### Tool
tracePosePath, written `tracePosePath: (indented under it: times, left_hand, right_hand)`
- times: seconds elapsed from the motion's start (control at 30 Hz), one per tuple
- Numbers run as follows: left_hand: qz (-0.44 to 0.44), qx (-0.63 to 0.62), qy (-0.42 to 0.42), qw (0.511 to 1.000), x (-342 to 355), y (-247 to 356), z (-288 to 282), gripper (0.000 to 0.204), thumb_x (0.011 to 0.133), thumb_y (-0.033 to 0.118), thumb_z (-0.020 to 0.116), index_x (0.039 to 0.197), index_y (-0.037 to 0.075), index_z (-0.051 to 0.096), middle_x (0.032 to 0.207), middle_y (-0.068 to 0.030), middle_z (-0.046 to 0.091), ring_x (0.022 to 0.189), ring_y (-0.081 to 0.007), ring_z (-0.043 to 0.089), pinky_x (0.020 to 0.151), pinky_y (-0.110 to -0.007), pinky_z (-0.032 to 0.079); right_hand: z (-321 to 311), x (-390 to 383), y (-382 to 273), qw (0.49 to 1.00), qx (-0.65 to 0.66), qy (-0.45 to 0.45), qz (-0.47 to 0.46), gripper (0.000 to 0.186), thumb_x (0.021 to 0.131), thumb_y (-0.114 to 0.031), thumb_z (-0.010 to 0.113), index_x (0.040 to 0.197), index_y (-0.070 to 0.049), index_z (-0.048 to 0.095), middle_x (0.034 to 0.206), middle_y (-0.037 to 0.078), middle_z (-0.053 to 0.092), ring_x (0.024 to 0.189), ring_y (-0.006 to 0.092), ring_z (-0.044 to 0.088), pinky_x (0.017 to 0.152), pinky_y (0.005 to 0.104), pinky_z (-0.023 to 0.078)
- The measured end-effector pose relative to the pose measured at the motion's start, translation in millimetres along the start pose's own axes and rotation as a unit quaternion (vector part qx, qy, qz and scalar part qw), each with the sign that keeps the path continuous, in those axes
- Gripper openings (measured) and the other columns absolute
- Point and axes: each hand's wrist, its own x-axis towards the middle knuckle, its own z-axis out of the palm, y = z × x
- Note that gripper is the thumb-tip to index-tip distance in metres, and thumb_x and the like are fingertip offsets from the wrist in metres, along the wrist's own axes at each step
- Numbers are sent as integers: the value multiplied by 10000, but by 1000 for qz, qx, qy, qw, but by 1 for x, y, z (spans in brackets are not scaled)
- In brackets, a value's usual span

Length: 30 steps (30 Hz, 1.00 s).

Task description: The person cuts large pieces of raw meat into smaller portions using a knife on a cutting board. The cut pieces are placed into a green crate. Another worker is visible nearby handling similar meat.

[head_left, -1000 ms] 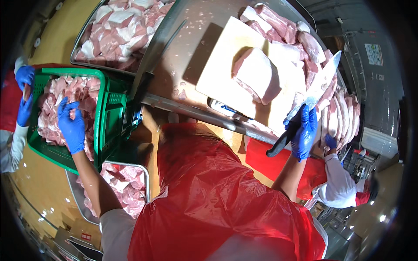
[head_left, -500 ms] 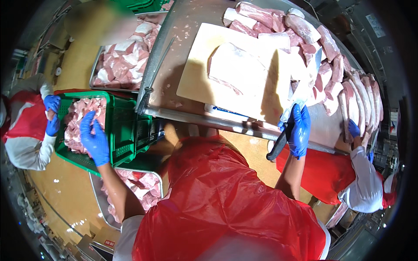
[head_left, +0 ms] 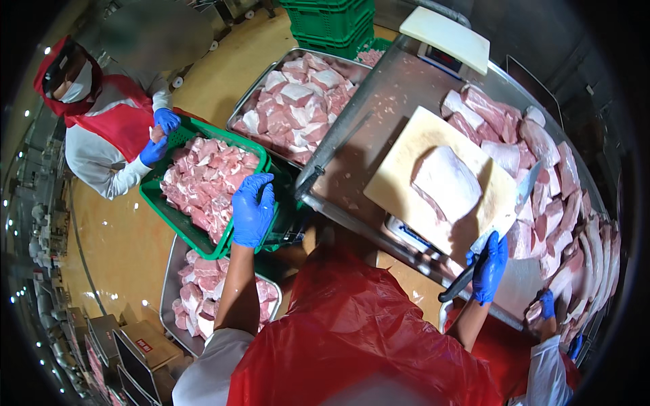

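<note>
My left hand [head_left: 253, 210], in a blue glove, hovers at the right rim of a green crate [head_left: 157, 203] full of small meat trimmings [head_left: 206, 179]. Its fingers are bent but apart, and no object shows in them. My right hand [head_left: 490, 267], gloved too, grips a knife [head_left: 457, 283] by its black handle at the table's near edge. The long blade points away, over the right edge of a cream cutting board [head_left: 386, 176]. On that board lies a thick slab of pork [head_left: 447, 183], pale fat side up, touched by neither hand.
Cut pork pieces [head_left: 542, 189] and long strips crowd the metal table's [head_left: 349, 145] right side. A scale [head_left: 443, 40] stands at its far end. Metal tubs of meat [head_left: 298, 101] flank the crate. Co-workers stand left [head_left: 118, 128] and right [head_left: 548, 369]. A sharpening steel [head_left: 311, 181] lies along the table's left edge.
The view has swung left, so the table and board sit further right in the picture. My left hand has drawn from above the trimmings to the crate's right rim. My right hand keeps the knife.
</note>
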Motion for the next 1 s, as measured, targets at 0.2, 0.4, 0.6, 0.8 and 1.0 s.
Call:
tracePosePath:
  times: [0.2,0.4,0.6,0.8,1.0]
  left_hand:
    - [66,16,-30,997,7,-24,19,229,883,54,623,1099,20,693,989,-191,697,923,-386,675,832,-440,551]
    - [83,28,-91,992,36,-56,61,187,907,180,618,1046,94,709,1029,-148,683,874,-363,657,805,-462,546]
    - [260,157,-43,952,9,-136,168,167,835,203,590,907,79,674,898,-138,661,790,-303,646,690,-449,526]
    - [53,386,-37,920,6,-106,209,104,806,214,615,801,116,581,745,-84,573,658,-212,607,544,-375,489]
    - [54,402,-46,913,6,-156,230,148,814,236,612,824,94,649,740,-114,616,679,-253,650,596,-428,523]
  right_hand:
    - [66,2,-15,999,16,28,-15,231,1057,-308,513,1058,-82,559,731,22,587,559,116,574,473,257,452]
    - [105,9,-18,997,-20,37,-58,282,1033,-335,553,1159,-83,537,873,30,534,711,139,551,496,289,483]
    - [194,8,-28,999,6,-26,-47,328,1046,-354,516,1233,-84,506,733,54,551,485,164,538,420,268,431]
    - [191,3,-27,976,-144,-99,-134,392,1015,-342,549,1289,-63,528,949,84,597,733,210,540,631,323,413]
    - [180,-6,-17,996,0,-76,-52,334,1049,-353,507,1252,-88,529,778,36,588,490,147,542,417,276,443]
